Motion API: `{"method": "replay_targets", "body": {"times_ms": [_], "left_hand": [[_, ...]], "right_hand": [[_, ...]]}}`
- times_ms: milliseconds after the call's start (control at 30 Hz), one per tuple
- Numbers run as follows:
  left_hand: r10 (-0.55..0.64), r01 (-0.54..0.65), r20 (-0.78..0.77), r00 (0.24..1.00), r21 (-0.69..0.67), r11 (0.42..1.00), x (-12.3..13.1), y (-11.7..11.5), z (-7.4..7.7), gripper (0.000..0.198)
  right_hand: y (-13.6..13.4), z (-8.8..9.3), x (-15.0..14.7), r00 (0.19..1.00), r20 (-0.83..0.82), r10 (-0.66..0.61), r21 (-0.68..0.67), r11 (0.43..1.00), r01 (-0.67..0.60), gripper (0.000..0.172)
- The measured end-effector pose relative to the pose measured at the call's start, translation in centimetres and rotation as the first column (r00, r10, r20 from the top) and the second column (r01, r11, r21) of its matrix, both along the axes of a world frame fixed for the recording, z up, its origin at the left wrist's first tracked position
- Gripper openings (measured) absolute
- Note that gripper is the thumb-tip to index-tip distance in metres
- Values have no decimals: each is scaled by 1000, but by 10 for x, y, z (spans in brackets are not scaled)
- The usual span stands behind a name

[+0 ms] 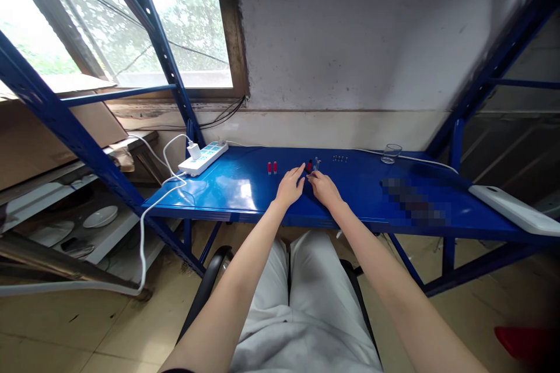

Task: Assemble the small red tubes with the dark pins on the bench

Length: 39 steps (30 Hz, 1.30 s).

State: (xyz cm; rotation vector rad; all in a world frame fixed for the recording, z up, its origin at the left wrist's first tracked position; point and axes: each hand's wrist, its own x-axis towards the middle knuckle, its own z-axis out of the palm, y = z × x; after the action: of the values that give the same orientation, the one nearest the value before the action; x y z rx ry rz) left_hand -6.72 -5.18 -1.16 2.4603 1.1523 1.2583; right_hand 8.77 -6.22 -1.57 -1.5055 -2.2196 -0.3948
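My left hand (289, 186) is over the blue tabletop, its fingers stretched out and the thumb apart. The left fingertips are close to a small red-and-dark piece (310, 165). Beside it, my right hand (324, 189) has its fingers bent together in a pinch; whatever lies between them is too small to make out. Just beyond the right fingers stands a small clear piece (316, 162). Left of my hands, two small red cylinders with clear ends, one (269, 168) and another (275, 167), stand side by side. Several tiny shiny pieces (340, 158) lie in rows behind my right hand.
On the blue table (236, 201), a white power strip (205, 158) with a plugged-in adapter sits at left, its cable hanging over the edge. A clear glass (391, 153) stands at back right. A pixelated dark object (413, 201) and a white flat object (516, 210) lie at right.
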Motion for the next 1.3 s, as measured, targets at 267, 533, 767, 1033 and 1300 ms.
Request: {"method": "replay_targets", "body": {"times_ms": [267, 533, 767, 1033, 1300], "left_hand": [[-15, 15, 92, 996, 2, 1000, -1, -2, 3, 41], [61, -73, 304, 951, 28, 997, -1, -1, 2, 28], [19, -14, 337, 941, -17, 1000, -2, 6, -3, 23], [-1, 35, 345, 939, -93, 995, -1, 8, -2, 21], [-36, 55, 160, 986, -120, 991, -5, 15, 24, 20]], "right_hand": [[-3, 2, -1, 995, -89, 47, -29, 998, -50, 43], [-6, 4, -2, 954, -237, 182, 16, 983, -183, 42], [-5, 2, 1, 901, -352, 252, 63, 967, -246, 38], [-7, 3, 2, 890, -367, 271, 78, 962, -261, 32], [-8, 3, 4, 860, -406, 310, 109, 950, -291, 30]]}}
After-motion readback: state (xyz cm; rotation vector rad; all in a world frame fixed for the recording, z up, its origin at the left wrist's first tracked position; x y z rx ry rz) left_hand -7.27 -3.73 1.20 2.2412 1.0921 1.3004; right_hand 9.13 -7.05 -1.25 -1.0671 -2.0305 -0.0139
